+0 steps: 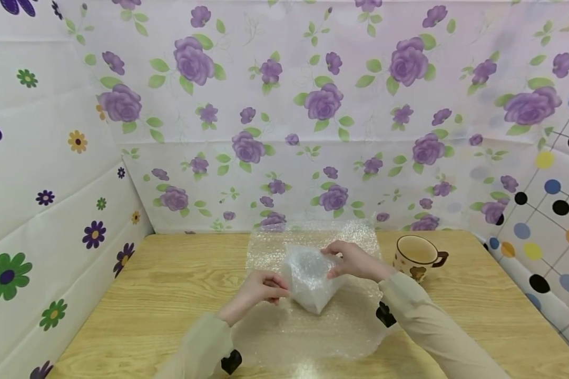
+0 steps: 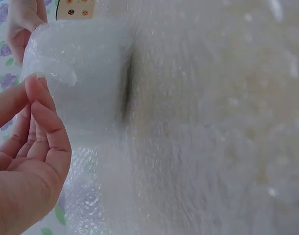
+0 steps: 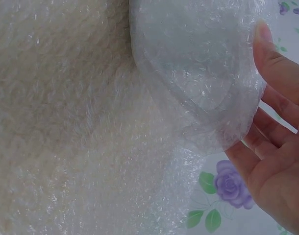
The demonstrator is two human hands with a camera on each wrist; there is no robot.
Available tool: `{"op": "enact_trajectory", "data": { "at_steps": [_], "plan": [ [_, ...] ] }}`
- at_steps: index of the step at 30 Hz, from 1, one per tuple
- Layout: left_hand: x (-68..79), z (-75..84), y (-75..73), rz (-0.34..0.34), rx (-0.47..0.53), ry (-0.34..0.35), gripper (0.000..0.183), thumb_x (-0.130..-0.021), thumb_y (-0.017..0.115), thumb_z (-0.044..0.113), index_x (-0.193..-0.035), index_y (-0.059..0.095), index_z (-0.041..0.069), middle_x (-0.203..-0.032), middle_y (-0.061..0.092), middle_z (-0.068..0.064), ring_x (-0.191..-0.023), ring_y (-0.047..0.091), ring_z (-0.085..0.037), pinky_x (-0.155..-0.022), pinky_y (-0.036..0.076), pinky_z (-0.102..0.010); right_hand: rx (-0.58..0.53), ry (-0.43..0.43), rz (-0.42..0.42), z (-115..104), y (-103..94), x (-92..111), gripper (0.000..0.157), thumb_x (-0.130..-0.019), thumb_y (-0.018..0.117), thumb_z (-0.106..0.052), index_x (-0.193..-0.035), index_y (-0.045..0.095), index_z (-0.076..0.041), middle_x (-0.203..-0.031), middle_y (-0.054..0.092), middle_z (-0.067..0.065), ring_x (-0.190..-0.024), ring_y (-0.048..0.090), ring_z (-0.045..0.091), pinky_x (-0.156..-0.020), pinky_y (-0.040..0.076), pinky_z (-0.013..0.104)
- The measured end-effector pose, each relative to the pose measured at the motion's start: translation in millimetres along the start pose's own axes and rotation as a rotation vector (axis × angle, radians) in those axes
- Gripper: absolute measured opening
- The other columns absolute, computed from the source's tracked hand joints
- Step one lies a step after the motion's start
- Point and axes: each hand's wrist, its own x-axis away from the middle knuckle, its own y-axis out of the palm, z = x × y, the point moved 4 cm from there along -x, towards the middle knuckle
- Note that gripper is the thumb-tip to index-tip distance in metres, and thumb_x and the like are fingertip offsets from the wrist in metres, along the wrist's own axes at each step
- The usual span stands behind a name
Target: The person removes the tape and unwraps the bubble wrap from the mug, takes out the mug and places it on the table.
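Observation:
A pale, rounded thing wrapped in bubble wrap forms a bundle [image 1: 310, 279], its kind hidden by the layers. It stands on a spread sheet of bubble wrap [image 1: 308, 337]. My left hand [image 1: 261, 292] pinches the wrap between thumb and index finger at the bundle's left side; the left wrist view shows this pinch near a loose flap [image 2: 63, 73]. On the opposite side, my right hand [image 1: 355, 260] holds the bundle's upper right part. Its thumb lies along the wrap in the right wrist view, with the other fingers [image 3: 264, 129] behind and below the plastic.
A cream mug [image 1: 414, 258] with a brown handle and printed pictures stands right of the bubble wrap, near my right forearm. The wooden table [image 1: 185, 273] meets a floral cloth [image 1: 284, 158] at its back edge. Patterned cloths hang on both sides.

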Motion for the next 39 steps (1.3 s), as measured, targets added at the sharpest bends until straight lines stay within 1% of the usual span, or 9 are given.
{"op": "enact_trajectory", "data": {
  "at_steps": [5, 8, 11, 16, 19, 23, 26, 36, 39],
  "plan": [
    [1.6, 6.9, -5.9, 0.053, -0.004, 0.019, 0.012, -0.080, 0.067, 0.004, -0.086, 0.063, -0.006, -0.075, 0.062, -0.015, -0.057, 0.055, -0.015, -0.064, 0.051, -0.045, -0.002, 0.000, -0.004, 0, 0.0, -1, 0.060, -0.070, 0.077, -0.026, -0.119, 0.055, 0.001, -0.116, 0.054, 0.010, -0.107, 0.047, 0.028, -0.087, 0.041, 0.042],
    [-1.2, 10.4, -8.8, 0.108, 0.007, 0.033, 0.012, -0.080, 0.067, 0.002, -0.086, 0.061, -0.007, -0.073, 0.061, -0.014, -0.057, 0.055, -0.015, -0.062, 0.051, -0.040, -0.004, -0.002, -0.004, 1, 0.1, -1, 0.060, -0.070, 0.077, -0.026, -0.119, 0.055, 0.001, -0.116, 0.054, 0.010, -0.107, 0.047, 0.028, -0.087, 0.041, 0.042],
    [-6.8, 10.7, -11.4, 0.171, 0.005, 0.082, 0.013, -0.079, 0.067, 0.001, -0.086, 0.061, -0.007, -0.072, 0.060, -0.009, -0.059, 0.055, -0.015, -0.059, 0.051, -0.033, -0.009, -0.005, -0.004, 1, 0.0, 0, 0.060, -0.070, 0.077, -0.025, -0.119, 0.055, 0.001, -0.116, 0.054, 0.011, -0.107, 0.047, 0.028, -0.087, 0.041, 0.042],
    [-11.7, 14.3, -14.6, 0.309, -0.118, 0.197, 0.014, -0.078, 0.070, 0.005, -0.087, 0.062, -0.002, -0.083, 0.060, -0.007, -0.078, 0.055, -0.022, -0.065, 0.048, -0.032, -0.019, -0.014, 0.000, 1, 0.0, 0, 0.059, -0.070, 0.077, -0.024, -0.119, 0.055, 0.002, -0.115, 0.054, 0.011, -0.106, 0.048, 0.028, -0.087, 0.042, 0.041],
    [-14.1, 13.8, -13.8, 0.350, -0.155, 0.236, 0.022, -0.076, 0.072, 0.006, -0.094, 0.062, -0.001, -0.095, 0.059, -0.009, -0.091, 0.053, -0.031, -0.075, 0.047, -0.036, -0.015, -0.017, 0.003, 1, 0.2, 0, 0.059, -0.070, 0.077, -0.023, -0.119, 0.055, 0.003, -0.116, 0.054, 0.012, -0.107, 0.048, 0.028, -0.087, 0.042, 0.041],
    [-15.4, 13.0, -10.2, 0.344, -0.079, 0.263, 0.036, -0.076, 0.072, 0.004, -0.107, 0.056, -0.007, -0.109, 0.053, -0.017, -0.103, 0.047, -0.040, -0.084, 0.043, -0.048, -0.002, -0.016, 0.004, 1, 0.3, 0, 0.059, -0.070, 0.077, -0.023, -0.119, 0.055, 0.002, -0.117, 0.054, 0.012, -0.107, 0.047, 0.028, -0.088, 0.041, 0.041],
    [-15.3, 13.5, -8.0, 0.330, -0.013, 0.282, 0.044, -0.077, 0.070, 0.002, -0.115, 0.051, -0.008, -0.117, 0.048, -0.021, -0.107, 0.043, -0.042, -0.088, 0.038, -0.052, -0.003, -0.011, 0.001, 1, 0.6, 0, 0.059, -0.070, 0.077, -0.024, -0.119, 0.055, 0.002, -0.117, 0.054, 0.011, -0.108, 0.047, 0.028, -0.088, 0.041, 0.041],
    [-8.1, 33.0, 2.3, 0.217, 0.003, 0.269, 0.044, -0.082, 0.064, -0.002, -0.123, 0.048, -0.009, -0.129, 0.042, -0.024, -0.113, 0.039, -0.045, -0.091, 0.037, -0.049, -0.024, -0.024, 0.013, 2, 2.6, 2, 0.060, -0.071, 0.076, -0.023, -0.120, 0.053, 0.004, -0.119, 0.053, 0.014, -0.109, 0.047, 0.030, -0.089, 0.040, 0.042],
    [-9.7, 31.0, 4.4, 0.206, 0.007, 0.266, 0.042, -0.082, 0.063, -0.003, -0.122, 0.049, -0.010, -0.127, 0.044, -0.025, -0.111, 0.042, -0.043, -0.090, 0.039, -0.045, -0.034, -0.016, 0.018, 3, 4.2, 4, 0.061, -0.072, 0.075, -0.024, -0.122, 0.052, 0.003, -0.121, 0.052, 0.014, -0.111, 0.046, 0.030, -0.090, 0.040, 0.041]
  ]
}}
